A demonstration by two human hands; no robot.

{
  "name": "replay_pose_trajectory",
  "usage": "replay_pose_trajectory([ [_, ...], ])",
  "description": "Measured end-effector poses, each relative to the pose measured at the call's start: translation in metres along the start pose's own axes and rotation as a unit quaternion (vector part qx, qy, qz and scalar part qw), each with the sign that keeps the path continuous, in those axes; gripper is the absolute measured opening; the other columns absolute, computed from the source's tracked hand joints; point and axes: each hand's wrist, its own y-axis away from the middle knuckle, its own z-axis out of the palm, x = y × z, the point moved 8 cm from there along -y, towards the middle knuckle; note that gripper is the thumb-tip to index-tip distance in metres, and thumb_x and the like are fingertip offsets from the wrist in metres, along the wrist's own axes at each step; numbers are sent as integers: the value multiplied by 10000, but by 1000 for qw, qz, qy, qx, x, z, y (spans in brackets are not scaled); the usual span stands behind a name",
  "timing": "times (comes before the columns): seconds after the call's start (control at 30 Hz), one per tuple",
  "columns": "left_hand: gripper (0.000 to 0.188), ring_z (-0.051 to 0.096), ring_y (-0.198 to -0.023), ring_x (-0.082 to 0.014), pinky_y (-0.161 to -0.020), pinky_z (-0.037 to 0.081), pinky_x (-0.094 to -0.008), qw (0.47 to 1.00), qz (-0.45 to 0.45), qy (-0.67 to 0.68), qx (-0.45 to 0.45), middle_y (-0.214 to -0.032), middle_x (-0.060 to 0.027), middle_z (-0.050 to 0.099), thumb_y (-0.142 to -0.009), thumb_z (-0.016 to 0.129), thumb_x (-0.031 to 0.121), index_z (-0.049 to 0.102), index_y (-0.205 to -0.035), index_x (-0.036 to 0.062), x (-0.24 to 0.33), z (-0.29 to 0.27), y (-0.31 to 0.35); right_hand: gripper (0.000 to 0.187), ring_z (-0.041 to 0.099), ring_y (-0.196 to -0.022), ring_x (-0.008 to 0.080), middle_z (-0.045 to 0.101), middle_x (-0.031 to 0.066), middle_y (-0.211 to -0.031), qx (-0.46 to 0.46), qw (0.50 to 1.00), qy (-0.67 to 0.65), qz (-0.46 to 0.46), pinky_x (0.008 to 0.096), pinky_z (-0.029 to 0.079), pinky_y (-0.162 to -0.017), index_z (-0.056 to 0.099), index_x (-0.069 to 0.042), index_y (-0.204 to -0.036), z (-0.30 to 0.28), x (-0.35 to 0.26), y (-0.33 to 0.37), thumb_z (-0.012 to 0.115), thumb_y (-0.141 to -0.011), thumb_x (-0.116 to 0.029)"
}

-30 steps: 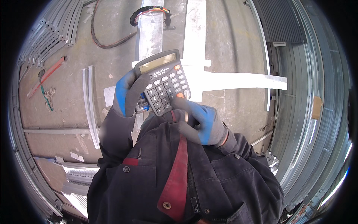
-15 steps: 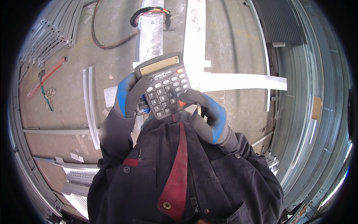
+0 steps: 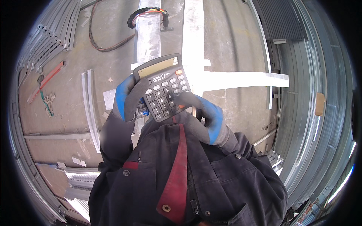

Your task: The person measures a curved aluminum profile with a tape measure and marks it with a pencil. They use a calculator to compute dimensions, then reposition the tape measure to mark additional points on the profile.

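Note:
A dark grey desk calculator (image 3: 162,103) with black, grey and orange keys is tilted in front of my chest. My left hand (image 3: 127,96), gloved in grey and blue, grips its left side, thumb lying over the front edge. Under that side, by the left fingers, a blue and black object (image 3: 141,108) shows in part; its kind is hidden. My right hand (image 3: 207,116), in a matching glove, has its index fingertip over the keys at the lower right. A thin tan stick (image 3: 194,111), much like a pencil, shows between its other, curled fingers.
Flat white metal strips (image 3: 147,41) lie ahead, with a crosswise white piece (image 3: 245,80) on the right. A bundled cable (image 3: 148,16) rests on one strip. Stacked metal profiles (image 3: 52,35) stand far left; long grey profiles (image 3: 301,113) line the right. A red bar (image 3: 47,81) lies left.
My right index finger has slid left over the keys, from beside the orange key towards the number keys. The calculator stays in my left hand, and the whole view has shifted slightly.

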Motion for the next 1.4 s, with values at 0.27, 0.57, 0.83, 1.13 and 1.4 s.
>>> replay_pose_trajectory([
  [0.27,461,672,-1114,-150,-960,548,-307,999,28,-26,-23,-1261,-130,708,-1072,585,212,581,-1438,-67,3,6,-1,539,750,-981,193,750,182,-1141,-44,998,20,-40,336,599,-819,610,37,-1388,9,-13,-10,736,-871,-46],
  [0.57,453,677,-1074,-146,-941,544,-299,1000,-1,-12,22,-1227,-105,712,-1059,587,221,593,-1426,-44,-3,-3,-1,429,678,-786,111,750,150,-1188,66,997,11,-41,244,541,-748,608,40,-1408,-21,-16,-9,589,-989,-48],
  [0.83,497,666,-1133,-168,-993,524,-321,1000,11,18,8,-1258,-111,702,-1045,595,261,581,-1443,-38,-3,-2,-2,358,655,-818,84,717,35,-1025,16,991,-22,130,235,501,-709,650,28,-1343,-24,29,-14,563,-1088,-208],
  [1.13,515,683,-1130,-181,-982,555,-327,1000,11,18,3,-1288,-135,697,-1058,597,266,562,-1451,-63,-15,-11,-7,321,697,-1002,132,731,111,-1125,-1,955,-227,189,285,587,-877,631,104,-1293,-20,41,-10,602,-1084,-137],
  [1.4,541,723,-1116,-222,-935,610,-343,999,9,43,-12,-1314,-178,688,-1057,600,255,520,-1476,-79,-12,-5,-7,366,695,-1065,142,723,117,-1175,-11,962,-220,161,293,580,-941,605,105,-1345,-12,43,-14,591,-1104,-169],
])
